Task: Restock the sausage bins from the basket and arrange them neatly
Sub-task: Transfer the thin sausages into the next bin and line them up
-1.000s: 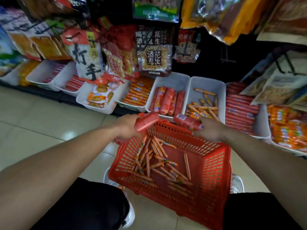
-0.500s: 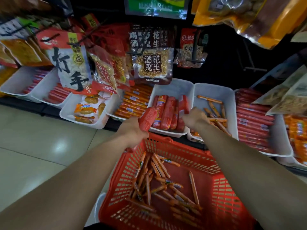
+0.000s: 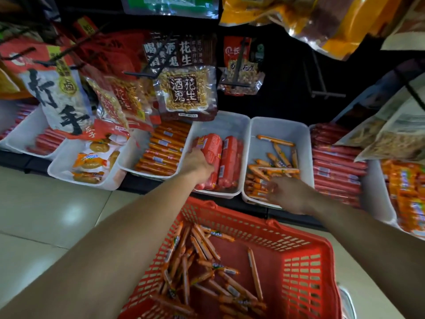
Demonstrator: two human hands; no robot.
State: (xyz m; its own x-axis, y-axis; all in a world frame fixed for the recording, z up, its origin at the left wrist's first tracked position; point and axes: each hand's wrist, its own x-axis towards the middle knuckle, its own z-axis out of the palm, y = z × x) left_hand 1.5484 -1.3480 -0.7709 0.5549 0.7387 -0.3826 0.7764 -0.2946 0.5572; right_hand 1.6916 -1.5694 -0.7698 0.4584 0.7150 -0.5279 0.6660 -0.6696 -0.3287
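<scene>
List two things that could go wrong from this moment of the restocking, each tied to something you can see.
1. The left hand grips a thick red sausage that seems to lie on top of the row in its white bin. Let go there, it may roll or sit crooked.
2. The thin sausages under the right hand lie crisscross. Adding more from the red basket before straightening them would likely bury the mess.

Basket (image 3: 299, 261) sat nearest, thin sausages (image 3: 202, 261) loose in it. Behind it ran a row of bins. Left hand (image 3: 197, 162) held the top thick sausage (image 3: 212, 147) in the middle bin (image 3: 220, 125), right hand (image 3: 292, 194) over the next bin (image 3: 304, 143) rightward. Snack bags (image 3: 186, 88) hung above.
</scene>
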